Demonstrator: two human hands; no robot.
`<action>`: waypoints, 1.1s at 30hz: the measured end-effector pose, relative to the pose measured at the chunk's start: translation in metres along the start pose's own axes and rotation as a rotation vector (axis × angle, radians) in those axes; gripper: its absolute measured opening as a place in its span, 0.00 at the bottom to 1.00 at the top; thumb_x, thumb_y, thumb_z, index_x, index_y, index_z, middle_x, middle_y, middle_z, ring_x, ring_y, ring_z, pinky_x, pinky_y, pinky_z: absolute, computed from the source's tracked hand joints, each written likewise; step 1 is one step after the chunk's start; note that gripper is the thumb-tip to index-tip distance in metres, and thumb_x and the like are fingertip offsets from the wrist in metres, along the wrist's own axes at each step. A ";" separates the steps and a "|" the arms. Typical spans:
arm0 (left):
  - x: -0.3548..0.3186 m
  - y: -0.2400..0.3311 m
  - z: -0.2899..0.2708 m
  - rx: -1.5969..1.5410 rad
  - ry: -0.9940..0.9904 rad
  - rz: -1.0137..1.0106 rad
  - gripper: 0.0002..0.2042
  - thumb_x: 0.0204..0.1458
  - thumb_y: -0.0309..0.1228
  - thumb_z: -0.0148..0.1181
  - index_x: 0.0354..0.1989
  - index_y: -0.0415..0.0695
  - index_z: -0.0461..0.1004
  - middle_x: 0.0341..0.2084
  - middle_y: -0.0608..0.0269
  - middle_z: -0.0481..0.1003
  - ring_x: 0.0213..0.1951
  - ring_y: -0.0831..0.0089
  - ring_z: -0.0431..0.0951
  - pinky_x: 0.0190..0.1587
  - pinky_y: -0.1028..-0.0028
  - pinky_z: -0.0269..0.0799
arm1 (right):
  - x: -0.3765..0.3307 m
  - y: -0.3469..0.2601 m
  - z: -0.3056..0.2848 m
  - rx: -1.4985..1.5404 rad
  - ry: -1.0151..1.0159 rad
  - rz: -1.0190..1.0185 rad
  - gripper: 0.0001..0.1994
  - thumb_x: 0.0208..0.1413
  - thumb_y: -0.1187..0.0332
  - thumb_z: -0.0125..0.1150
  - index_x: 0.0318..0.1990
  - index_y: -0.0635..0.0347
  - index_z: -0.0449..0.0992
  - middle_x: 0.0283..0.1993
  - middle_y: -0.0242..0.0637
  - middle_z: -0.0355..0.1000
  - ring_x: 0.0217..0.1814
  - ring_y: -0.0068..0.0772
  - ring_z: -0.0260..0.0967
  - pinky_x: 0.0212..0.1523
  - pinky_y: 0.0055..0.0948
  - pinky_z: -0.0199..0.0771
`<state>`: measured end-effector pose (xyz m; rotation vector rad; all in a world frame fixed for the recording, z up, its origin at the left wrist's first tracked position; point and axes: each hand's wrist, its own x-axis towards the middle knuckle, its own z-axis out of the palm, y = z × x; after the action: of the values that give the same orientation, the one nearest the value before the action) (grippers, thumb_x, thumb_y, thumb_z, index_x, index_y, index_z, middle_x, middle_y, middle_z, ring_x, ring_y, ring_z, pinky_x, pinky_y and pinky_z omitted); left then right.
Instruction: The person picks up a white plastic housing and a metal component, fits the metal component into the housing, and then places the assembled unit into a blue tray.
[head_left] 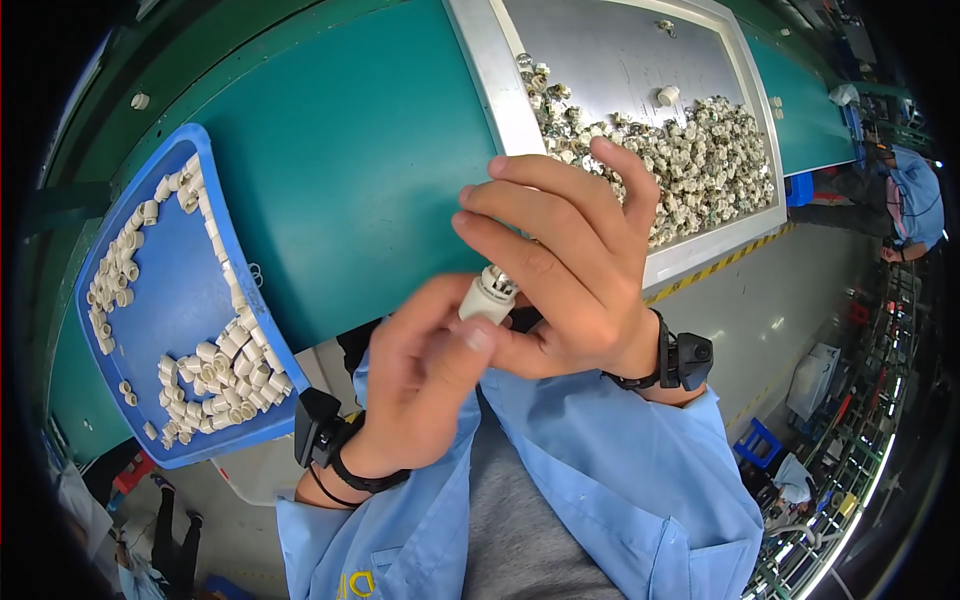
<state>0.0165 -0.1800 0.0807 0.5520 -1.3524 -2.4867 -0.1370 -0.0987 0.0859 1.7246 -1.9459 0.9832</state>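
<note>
My left hand (425, 370) is closed, thumb and fingers pinching a small white cylindrical socket (488, 296) in front of my chest. Shiny metal pieces show in the socket's upper end. Close beside it is my right hand (575, 255), its four fingers stretched out and spread above the socket. The right thumb reaches toward the socket's side; whether it presses on it is partly hidden. To the left, a blue tray (150, 330) holds many white cylindrical shells (235, 365). Beyond my right hand, a metal-framed tray (620, 75) contains a heap of small white-and-metal inserts (690, 165).
Both trays rest on a green work surface (350, 150). A single white shell (668, 95) lies in the metal-framed tray, apart from the heap. Another person (915, 195) is at the far right, near crowded racks (870, 430). Yellow-black tape (720, 265) edges the bench.
</note>
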 end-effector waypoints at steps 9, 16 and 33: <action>-0.001 -0.003 0.006 0.129 -0.004 0.160 0.12 0.66 0.31 0.50 0.43 0.31 0.73 0.39 0.57 0.76 0.37 0.77 0.73 0.41 0.78 0.69 | -0.005 -0.001 0.003 0.110 0.003 0.003 0.13 0.41 0.60 0.62 0.31 0.59 0.80 0.38 0.31 0.76 0.46 0.32 0.76 0.63 0.54 0.57; -0.004 -0.002 0.008 0.322 0.025 0.194 0.12 0.65 0.31 0.53 0.38 0.31 0.74 0.34 0.55 0.76 0.34 0.74 0.74 0.36 0.77 0.69 | -0.005 -0.001 0.002 0.259 -0.020 0.002 0.10 0.49 0.63 0.64 0.31 0.60 0.82 0.36 0.35 0.81 0.43 0.36 0.81 0.64 0.46 0.55; 0.004 -0.013 0.006 0.172 0.057 0.127 0.12 0.67 0.30 0.49 0.43 0.31 0.72 0.36 0.59 0.77 0.38 0.77 0.74 0.42 0.78 0.69 | -0.012 0.017 0.011 0.400 -0.091 -0.045 0.08 0.48 0.68 0.66 0.35 0.61 0.81 0.43 0.37 0.79 0.52 0.34 0.79 0.60 0.43 0.61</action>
<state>0.0095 -0.1706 0.0717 0.5499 -1.5382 -2.2522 -0.1496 -0.0971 0.0655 2.0456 -1.8458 1.3732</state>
